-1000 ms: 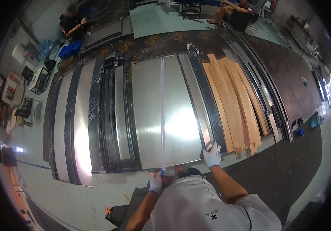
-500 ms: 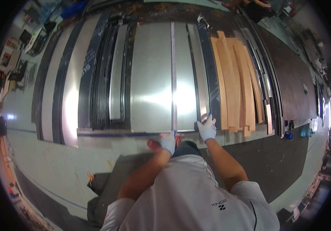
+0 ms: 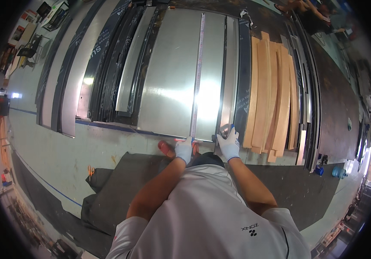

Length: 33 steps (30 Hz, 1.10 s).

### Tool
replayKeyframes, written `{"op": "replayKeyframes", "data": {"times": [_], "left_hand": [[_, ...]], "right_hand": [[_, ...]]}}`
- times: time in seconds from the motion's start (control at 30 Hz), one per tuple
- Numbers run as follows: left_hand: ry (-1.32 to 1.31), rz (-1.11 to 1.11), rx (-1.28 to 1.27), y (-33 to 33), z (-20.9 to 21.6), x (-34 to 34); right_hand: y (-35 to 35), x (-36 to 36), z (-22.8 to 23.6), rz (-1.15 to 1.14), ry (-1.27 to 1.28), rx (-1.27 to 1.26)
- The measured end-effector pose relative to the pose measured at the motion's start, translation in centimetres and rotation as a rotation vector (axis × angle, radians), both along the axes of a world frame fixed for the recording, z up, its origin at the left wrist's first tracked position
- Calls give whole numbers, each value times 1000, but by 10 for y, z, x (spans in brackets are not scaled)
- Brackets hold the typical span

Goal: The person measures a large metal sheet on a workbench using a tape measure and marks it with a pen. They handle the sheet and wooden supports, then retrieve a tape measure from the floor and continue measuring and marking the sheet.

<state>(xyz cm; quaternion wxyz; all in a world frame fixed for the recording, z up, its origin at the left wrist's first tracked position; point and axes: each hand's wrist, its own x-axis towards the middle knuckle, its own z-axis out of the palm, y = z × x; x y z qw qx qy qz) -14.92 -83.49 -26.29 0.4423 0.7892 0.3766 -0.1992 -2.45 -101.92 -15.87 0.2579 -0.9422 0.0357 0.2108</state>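
A wide metal sheet (image 3: 170, 86) lies on the workbench in front of me. Along its length runs a pale tape measure (image 3: 198, 64), from the far edge to the near one. My left hand (image 3: 184, 149), in a white glove, is closed on the tape's near end at the sheet's front edge. My right hand (image 3: 229, 143), gloved too, is at the near right corner, beside a narrow metal strip (image 3: 228, 99). Its fingers are curled at a small dark, shiny object (image 3: 224, 129) whose kind I cannot make out.
Film-covered metal strips (image 3: 108, 56) lie left of the sheet. Wooden slats (image 3: 271, 95) and long dark bars (image 3: 310, 103) lie to the right. Below are a red shoe (image 3: 164, 147), dark matting (image 3: 129, 177) and orange-handled scissors (image 3: 91, 172). Another person (image 3: 304, 13) is at the far right.
The whole view has tilted and shifted, so the bench looks slanted. My left hand stays at the tape's near end, and my right hand stays by the sheet's near right corner.
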Motion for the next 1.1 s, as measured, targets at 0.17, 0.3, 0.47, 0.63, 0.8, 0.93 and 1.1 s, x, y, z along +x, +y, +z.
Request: {"op": "replayKeyframes", "data": {"times": [0.17, 0.3, 0.47, 0.63, 0.8, 0.93, 1.1], "left_hand": [[-74, -59, 51, 2, -21, -16], [-200, 453, -165, -5, -36, -22], [-245, 486, -300, -5, -35, -32], [-212, 669, -543, 4, -24, -67], [-71, 970, -721, -7, 2, -103], [-163, 925, -751, -12, -24, -108], [-136, 577, -410, -13, -55, -103]], "right_hand": [[3, 2, 11, 155, -286, 56], [30, 12, 20, 188, -139, 328], [90, 28, -13, 84, 470, 482], [112, 62, -44, 135, 146, 436], [140, 103, -61, 193, 16, 291], [152, 120, -76, 174, 47, 234], [155, 129, -85, 191, 48, 221]]}}
